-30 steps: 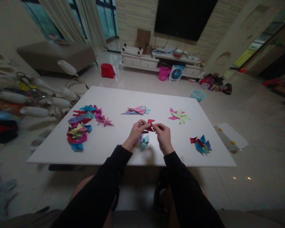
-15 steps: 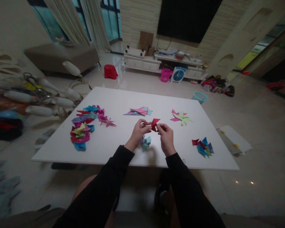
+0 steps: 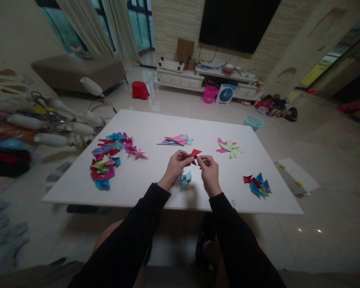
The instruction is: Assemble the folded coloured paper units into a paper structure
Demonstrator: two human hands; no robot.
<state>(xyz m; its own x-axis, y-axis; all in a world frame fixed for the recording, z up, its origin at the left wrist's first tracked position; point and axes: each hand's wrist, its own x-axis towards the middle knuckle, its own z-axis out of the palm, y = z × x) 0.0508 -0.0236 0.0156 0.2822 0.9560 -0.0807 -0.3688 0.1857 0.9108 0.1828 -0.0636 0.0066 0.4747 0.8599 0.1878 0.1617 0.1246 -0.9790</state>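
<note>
Both my hands pinch a small red folded paper piece [image 3: 194,154] above the white table [image 3: 156,124]. My left hand [image 3: 176,168] grips its left side with closed fingers. Its right side is held between the closed fingers of my right hand [image 3: 209,173]. Under my hands lies a small light-blue and purple folded piece [image 3: 184,179]. A flat stack of pink and blue paper triangles [image 3: 175,140] lies just beyond my hands.
A large heap of coloured folded pieces [image 3: 106,160] fills the table's left side. A pink and green pinwheel shape [image 3: 229,147] sits at the right rear, a red and blue pile [image 3: 257,185] near the right front. Floor clutter, a lamp and a TV stand surround the table.
The camera view shifted slightly. My hands have turned the red piece a little and stay pinched on it at the table's middle.
</note>
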